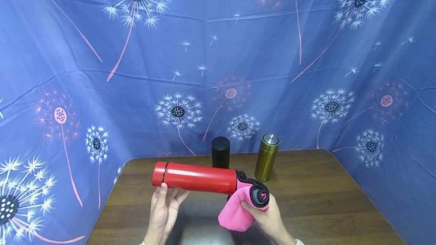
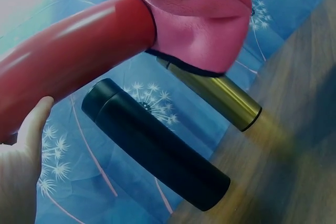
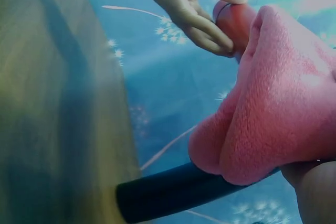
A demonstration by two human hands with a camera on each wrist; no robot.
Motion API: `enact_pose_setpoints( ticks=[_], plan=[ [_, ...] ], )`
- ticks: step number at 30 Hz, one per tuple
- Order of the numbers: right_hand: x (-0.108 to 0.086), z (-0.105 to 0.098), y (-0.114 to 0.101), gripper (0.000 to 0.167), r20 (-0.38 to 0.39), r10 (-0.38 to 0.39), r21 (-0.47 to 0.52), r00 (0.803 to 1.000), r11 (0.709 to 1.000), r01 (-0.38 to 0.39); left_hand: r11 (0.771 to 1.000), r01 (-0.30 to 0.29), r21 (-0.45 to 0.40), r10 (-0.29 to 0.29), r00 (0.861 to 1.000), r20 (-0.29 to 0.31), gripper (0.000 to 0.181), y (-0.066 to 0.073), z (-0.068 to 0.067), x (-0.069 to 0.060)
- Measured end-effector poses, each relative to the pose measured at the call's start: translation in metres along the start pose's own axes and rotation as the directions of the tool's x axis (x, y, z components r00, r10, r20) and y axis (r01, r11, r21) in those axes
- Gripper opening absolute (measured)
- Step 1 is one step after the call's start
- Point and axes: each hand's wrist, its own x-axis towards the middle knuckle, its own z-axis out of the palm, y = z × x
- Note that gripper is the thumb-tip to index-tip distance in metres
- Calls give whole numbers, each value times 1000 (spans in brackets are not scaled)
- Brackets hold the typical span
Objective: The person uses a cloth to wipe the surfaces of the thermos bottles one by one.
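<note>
A red thermos bottle [image 1: 201,177] is held almost level above the table, its capped end to the left. Near that cap, my left hand [image 1: 164,210] holds it from below, thumb in front and fingers partly hidden behind. My right hand [image 1: 272,220] grips a pink cloth with a black edge [image 1: 238,209], which covers the bottle's right end. In the left wrist view the cloth [image 2: 205,35] wraps that end and hangs in folds. The right wrist view has the cloth [image 3: 283,98] in front of most of the bottle, with the left hand [image 3: 184,9] beyond.
Behind the red bottle stands a black thermos [image 1: 220,154], its lower part hidden. A gold thermos [image 1: 267,158] with a silver-topped lid stands to its right. Both are on the brown wooden table [image 1: 327,199]. Blue dandelion-print fabric [image 1: 204,48] hangs along the table's back and sides.
</note>
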Motion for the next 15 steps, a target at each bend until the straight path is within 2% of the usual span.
enact_pose_setpoints(
  ticks=[4,8,12,15],
  plan=[
    [8,-3,-7,45,-29,-79,-113,996,991,75,1000,3,1,-3,1000,-5,32,0,1,0],
    [15,-6,-12,46,-38,-98,-168,994,982,90,1000,2,-15,-1,1000,13,33,-1,1,-2],
    [21,-8,-13,41,-34,-75,-168,997,983,68,999,0,-37,2,999,53,34,-2,0,-4],
    [24,-8,-11,37,-30,-22,-116,999,993,18,999,2,-43,0,999,46,33,-2,1,-5]
  ],
)
